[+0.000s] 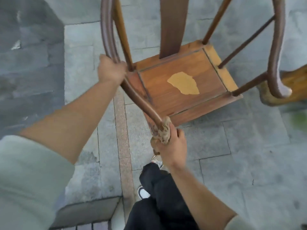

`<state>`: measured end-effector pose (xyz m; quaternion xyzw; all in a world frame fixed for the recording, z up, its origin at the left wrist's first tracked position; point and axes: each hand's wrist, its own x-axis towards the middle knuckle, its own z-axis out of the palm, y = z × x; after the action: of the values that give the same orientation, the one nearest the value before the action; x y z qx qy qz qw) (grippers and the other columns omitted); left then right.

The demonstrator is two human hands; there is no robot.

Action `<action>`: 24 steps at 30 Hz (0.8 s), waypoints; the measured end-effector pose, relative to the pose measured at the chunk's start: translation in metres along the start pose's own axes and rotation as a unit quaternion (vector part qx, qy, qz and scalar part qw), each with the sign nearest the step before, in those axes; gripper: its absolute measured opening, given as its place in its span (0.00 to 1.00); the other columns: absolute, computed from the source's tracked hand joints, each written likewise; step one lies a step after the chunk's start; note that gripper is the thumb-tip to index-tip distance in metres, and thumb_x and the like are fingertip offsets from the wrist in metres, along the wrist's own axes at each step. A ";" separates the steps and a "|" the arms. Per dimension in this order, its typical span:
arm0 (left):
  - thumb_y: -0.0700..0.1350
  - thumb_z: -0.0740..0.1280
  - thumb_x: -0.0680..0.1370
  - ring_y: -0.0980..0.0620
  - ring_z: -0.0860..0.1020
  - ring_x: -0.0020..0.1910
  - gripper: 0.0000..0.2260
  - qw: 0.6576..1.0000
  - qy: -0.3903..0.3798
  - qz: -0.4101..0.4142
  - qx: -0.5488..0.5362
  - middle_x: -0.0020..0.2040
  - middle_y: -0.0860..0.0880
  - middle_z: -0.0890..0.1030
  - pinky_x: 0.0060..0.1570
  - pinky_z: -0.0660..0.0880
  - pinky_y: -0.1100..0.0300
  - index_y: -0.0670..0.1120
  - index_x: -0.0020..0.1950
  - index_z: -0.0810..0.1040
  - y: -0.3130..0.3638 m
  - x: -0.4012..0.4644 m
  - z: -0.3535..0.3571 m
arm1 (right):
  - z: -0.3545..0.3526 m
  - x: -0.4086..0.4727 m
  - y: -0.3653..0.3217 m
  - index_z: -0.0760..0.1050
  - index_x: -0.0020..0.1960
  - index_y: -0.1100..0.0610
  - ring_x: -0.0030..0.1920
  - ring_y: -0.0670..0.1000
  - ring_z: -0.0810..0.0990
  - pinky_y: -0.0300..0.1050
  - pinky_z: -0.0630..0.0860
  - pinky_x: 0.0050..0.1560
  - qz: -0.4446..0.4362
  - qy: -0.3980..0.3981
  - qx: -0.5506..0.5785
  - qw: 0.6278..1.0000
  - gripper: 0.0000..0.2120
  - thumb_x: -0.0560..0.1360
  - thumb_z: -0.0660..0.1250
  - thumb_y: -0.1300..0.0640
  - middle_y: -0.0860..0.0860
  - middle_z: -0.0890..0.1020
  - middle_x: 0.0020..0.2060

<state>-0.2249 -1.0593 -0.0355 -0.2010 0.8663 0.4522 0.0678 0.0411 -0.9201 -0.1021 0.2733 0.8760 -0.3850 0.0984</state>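
A brown wooden armchair (182,83) with a curved rail stands on grey stone paving in front of me; a pale worn patch marks the middle of its seat. My left hand (110,70) grips the curved arm rail near the rear post. My right hand (172,143) grips the front end of the same rail, with a crumpled brownish cloth (163,131) bunched between palm and wood. The frame is motion-blurred.
Grey paving slabs (232,171) with a reddish stone strip (123,146) run underfoot. A darker step edge (86,211) lies at lower left. Another wooden piece (289,85) sits by the right edge. My legs and shoes (142,192) are below the chair.
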 end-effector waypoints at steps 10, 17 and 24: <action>0.36 0.69 0.72 0.49 0.74 0.25 0.13 0.994 -0.065 -0.065 -0.062 0.35 0.43 0.75 0.32 0.79 0.54 0.41 0.53 0.69 0.081 0.101 -0.015 | 0.008 0.117 -0.164 0.65 0.74 0.51 0.59 0.62 0.75 0.61 0.77 0.55 -0.235 -0.021 -0.138 0.962 0.29 0.75 0.69 0.49 0.55 0.76 0.61; 0.47 0.74 0.68 0.46 0.72 0.21 0.18 0.982 -0.121 -0.016 -0.143 0.25 0.44 0.72 0.26 0.75 0.53 0.42 0.47 0.69 0.107 0.141 -0.013 | -0.001 0.077 -0.067 0.72 0.69 0.48 0.55 0.56 0.77 0.55 0.77 0.53 -0.115 0.014 -0.161 0.980 0.27 0.72 0.67 0.42 0.48 0.78 0.57; 0.66 0.70 0.70 0.37 0.82 0.34 0.29 0.958 -0.265 0.039 -0.101 0.34 0.40 0.80 0.36 0.81 0.42 0.41 0.51 0.74 0.091 0.165 -0.021 | 0.033 0.136 -0.226 0.70 0.70 0.54 0.49 0.57 0.78 0.52 0.78 0.45 -0.182 0.135 -0.116 0.967 0.26 0.78 0.63 0.41 0.54 0.78 0.56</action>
<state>-0.4105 -1.0775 -0.0041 -0.0458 0.7743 0.5768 0.2564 -0.1985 -1.0142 -0.0361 0.1459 0.9549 -0.2512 -0.0616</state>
